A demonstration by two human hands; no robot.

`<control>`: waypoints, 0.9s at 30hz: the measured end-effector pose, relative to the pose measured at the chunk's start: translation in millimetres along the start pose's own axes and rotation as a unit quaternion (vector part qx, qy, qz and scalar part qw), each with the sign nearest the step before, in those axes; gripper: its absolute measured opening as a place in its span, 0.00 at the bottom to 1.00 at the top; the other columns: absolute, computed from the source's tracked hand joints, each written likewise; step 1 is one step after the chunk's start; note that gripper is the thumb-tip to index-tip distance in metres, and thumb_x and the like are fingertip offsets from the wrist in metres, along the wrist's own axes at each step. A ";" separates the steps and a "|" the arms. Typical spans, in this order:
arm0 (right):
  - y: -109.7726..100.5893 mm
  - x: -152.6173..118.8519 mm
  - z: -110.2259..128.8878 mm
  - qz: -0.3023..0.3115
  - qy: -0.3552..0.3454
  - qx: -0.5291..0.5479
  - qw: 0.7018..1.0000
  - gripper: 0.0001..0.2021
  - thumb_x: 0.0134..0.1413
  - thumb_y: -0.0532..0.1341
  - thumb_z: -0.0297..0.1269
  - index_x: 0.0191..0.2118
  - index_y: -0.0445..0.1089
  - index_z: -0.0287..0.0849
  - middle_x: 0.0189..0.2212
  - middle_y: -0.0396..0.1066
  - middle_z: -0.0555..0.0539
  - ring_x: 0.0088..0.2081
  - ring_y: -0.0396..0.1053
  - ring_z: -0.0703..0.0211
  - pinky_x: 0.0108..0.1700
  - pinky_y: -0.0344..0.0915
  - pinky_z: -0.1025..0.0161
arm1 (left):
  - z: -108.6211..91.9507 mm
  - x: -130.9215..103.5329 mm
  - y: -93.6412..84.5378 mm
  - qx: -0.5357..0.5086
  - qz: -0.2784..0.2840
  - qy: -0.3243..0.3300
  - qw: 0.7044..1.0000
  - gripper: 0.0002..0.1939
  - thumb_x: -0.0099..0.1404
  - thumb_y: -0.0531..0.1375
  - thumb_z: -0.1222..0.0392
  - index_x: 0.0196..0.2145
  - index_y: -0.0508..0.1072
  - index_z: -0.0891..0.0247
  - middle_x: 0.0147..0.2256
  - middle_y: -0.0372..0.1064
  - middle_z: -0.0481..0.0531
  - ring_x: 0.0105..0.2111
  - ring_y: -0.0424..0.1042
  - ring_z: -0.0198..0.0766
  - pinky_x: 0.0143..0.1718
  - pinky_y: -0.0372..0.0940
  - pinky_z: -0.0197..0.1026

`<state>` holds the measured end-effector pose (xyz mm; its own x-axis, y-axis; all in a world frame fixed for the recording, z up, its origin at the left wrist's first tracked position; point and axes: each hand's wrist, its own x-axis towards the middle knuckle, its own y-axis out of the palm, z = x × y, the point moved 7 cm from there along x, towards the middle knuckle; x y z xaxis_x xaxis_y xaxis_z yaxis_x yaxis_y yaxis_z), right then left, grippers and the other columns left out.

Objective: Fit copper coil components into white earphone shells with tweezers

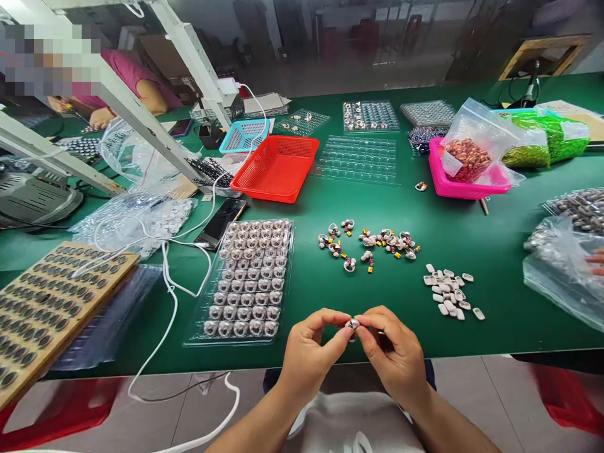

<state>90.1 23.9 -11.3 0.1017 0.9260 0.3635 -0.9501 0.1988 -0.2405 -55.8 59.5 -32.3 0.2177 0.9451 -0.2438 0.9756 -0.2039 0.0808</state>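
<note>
Just over the front edge of the table, my left hand and my right hand meet fingertip to fingertip. Both pinch a small shiny, pale rounded part between thumb and forefinger; the fingers cover much of it. Beyond my hands lies a loose group of small pale looped parts with yellow and dark red bits attached. To their right is a heap of small whitish oblong caps. A clear plastic tray filled with rows of shiny pale pieces sits left of my hands.
A red basket, blue basket and clear trays stand farther back. A pink basket holds a bag of coppery parts. White cable, a phone and a wooden board occupy the left. Someone's hand shows far right; another person sits behind.
</note>
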 end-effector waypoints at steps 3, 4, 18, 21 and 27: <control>0.5 1.0 0.7 0.004 0.006 0.007 1.000 0.08 0.61 0.61 0.25 0.42 0.73 0.44 0.33 0.73 0.48 0.32 0.71 0.60 0.31 0.67 0.66 | 0.2 -0.3 -0.4 0.015 -0.008 -0.003 1.000 0.03 0.59 0.66 0.63 0.32 0.80 0.64 0.31 0.79 0.52 0.33 0.75 0.39 0.37 0.69 0.37; 0.5 1.1 0.9 0.005 0.006 0.007 1.000 0.07 0.61 0.61 0.25 0.42 0.73 0.44 0.32 0.73 0.48 0.31 0.71 0.61 0.30 0.67 0.66 | 0.3 -0.1 -0.6 0.017 -0.009 -0.004 1.000 0.03 0.59 0.66 0.63 0.32 0.80 0.64 0.31 0.79 0.53 0.32 0.75 0.39 0.37 0.70 0.37; 4.8 -7.0 5.9 -0.010 -0.080 -0.072 0.994 0.14 0.60 0.61 0.23 0.48 0.70 0.46 0.36 0.73 0.45 0.33 0.74 0.60 0.28 0.70 0.66 | 1.1 -2.8 -2.6 0.005 -0.081 0.030 0.996 0.04 0.58 0.67 0.62 0.32 0.81 0.63 0.32 0.80 0.53 0.35 0.78 0.42 0.40 0.72 0.39; 2.8 -6.3 4.2 -0.019 -0.070 -0.071 0.995 0.13 0.60 0.61 0.22 0.47 0.70 0.46 0.36 0.73 0.45 0.33 0.74 0.60 0.28 0.70 0.67 | 0.6 -3.2 0.6 -0.023 -0.053 0.029 0.998 0.05 0.60 0.67 0.62 0.35 0.82 0.62 0.34 0.80 0.53 0.37 0.78 0.42 0.42 0.72 0.39; 0.2 -5.5 2.3 -0.026 -0.050 -0.063 0.996 0.11 0.60 0.61 0.23 0.45 0.71 0.45 0.34 0.74 0.46 0.33 0.73 0.59 0.26 0.68 0.67 | -5.9 -2.0 3.3 -0.056 -0.021 0.023 0.998 0.05 0.59 0.68 0.64 0.35 0.84 0.60 0.33 0.80 0.51 0.35 0.77 0.40 0.40 0.72 0.37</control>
<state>88.7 18.1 -11.3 0.1146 0.8783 0.4643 -0.8986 0.2908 -0.3284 -53.2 58.5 -25.8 0.1730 0.9635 -0.2045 0.9742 -0.1369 0.1793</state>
